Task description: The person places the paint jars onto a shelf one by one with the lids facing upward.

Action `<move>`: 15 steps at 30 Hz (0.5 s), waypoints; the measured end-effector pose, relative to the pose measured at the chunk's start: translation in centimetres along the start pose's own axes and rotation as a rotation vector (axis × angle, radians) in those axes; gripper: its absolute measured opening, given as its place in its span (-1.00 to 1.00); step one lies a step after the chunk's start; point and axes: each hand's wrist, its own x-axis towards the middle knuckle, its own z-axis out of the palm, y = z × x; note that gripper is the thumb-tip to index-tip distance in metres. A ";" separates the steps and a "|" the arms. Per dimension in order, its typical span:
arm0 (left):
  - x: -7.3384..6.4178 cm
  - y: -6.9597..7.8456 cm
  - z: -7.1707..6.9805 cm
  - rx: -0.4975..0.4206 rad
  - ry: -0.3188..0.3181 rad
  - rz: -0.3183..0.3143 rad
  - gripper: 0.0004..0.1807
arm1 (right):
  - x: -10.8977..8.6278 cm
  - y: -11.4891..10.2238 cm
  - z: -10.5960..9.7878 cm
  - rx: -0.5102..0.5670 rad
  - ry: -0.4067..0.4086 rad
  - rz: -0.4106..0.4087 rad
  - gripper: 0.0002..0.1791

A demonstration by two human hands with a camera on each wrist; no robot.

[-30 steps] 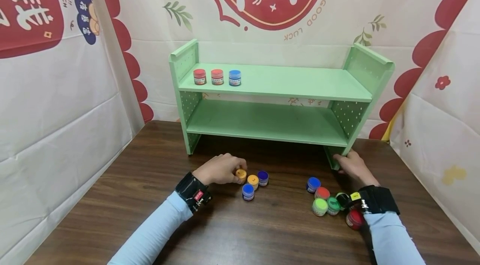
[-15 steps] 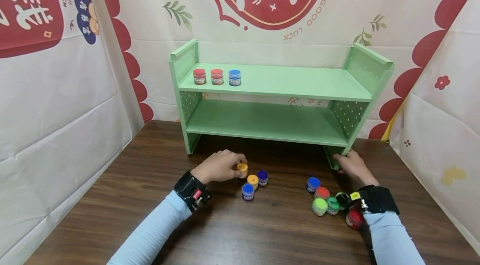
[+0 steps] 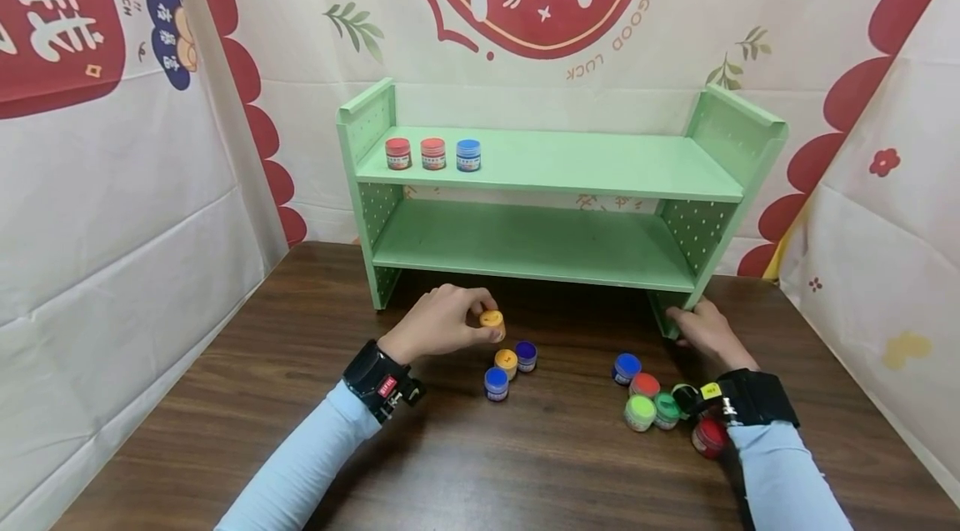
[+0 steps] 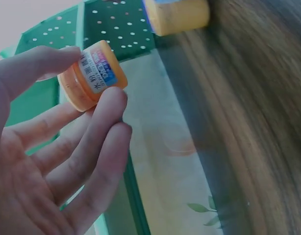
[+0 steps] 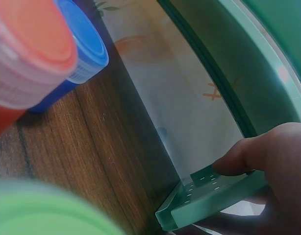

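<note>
My left hand (image 3: pixel 444 323) pinches a small orange-yellow paint jar (image 3: pixel 492 323) between thumb and fingers, raised over the table. In the left wrist view the jar (image 4: pixel 93 76) shows a printed label. Just below it stand another yellow jar (image 3: pixel 506 362), a dark blue jar (image 3: pixel 527 356) and a blue jar (image 3: pixel 496 383). My right hand (image 3: pixel 707 334) grips the lower right leg of the green shelf (image 3: pixel 555 239); in the right wrist view the thumb (image 5: pixel 238 159) lies along the inside of the perforated side panel (image 5: pixel 214 200).
Two red jars (image 3: pixel 433 153) and a blue jar (image 3: pixel 468 155) stand at the top shelf's left end. By the right forearm are a blue jar (image 3: pixel 626 368), a light green jar (image 3: pixel 640 413), a dark red jar (image 3: pixel 709 437) and several others. A printed cloth (image 3: pixel 525 106) hangs behind.
My left hand has lifted the orange-yellow jar off the table, up and slightly to the right. My right hand has stayed on the shelf leg.
</note>
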 end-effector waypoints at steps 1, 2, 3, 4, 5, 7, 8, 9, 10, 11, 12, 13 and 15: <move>0.0 0.2 -0.2 -0.004 0.010 -0.003 -0.61 | 0.0 0.0 -0.1 0.000 0.002 -0.001 -0.39; 0.0 0.4 -0.4 -0.008 0.017 -0.008 -0.61 | -0.1 0.1 -0.2 -0.001 0.003 -0.002 -0.39; 0.1 0.5 -0.5 -0.013 0.024 -0.014 -0.60 | -0.2 0.1 -0.3 0.000 0.003 -0.005 -0.39; 0.1 0.6 -0.7 -0.015 0.031 -0.021 -0.60 | -0.2 0.1 -0.3 0.002 0.004 -0.007 -0.40; 0.1 0.7 -0.8 -0.015 0.039 -0.027 -0.60 | -0.3 0.2 -0.4 0.001 0.004 -0.009 -0.40; 0.2 0.7 -0.9 -0.018 0.054 -0.039 -0.59 | -0.3 0.2 -0.5 -0.008 0.004 -0.013 -0.41; 0.3 0.7 -1.0 -0.025 0.062 -0.043 -0.60 | -0.3 0.2 -0.5 -0.010 0.003 -0.015 -0.41; 0.3 0.7 -1.0 -0.034 0.070 -0.044 -0.60 | -0.4 0.2 -0.5 -0.011 0.002 -0.016 -0.41; 0.3 0.8 -1.0 -0.048 0.076 -0.043 -0.61 | -0.4 0.1 -0.5 -0.014 0.000 -0.012 -0.40; 0.3 0.8 -1.1 -0.065 0.081 -0.042 -0.61 | -0.4 0.1 -0.5 -0.016 -0.002 -0.009 -0.39; 0.3 0.8 -1.1 -0.093 0.083 -0.042 -0.62 | -0.4 0.0 -0.4 -0.016 -0.003 -0.007 -0.39; 0.3 0.9 -1.1 -0.123 0.084 -0.041 -0.62 | -0.4 -0.1 -0.3 -0.011 -0.006 -0.005 -0.39; 0.3 1.2 -1.3 -0.178 0.082 -0.032 -0.64 | -0.4 -0.2 -0.2 -0.005 -0.010 -0.003 -0.38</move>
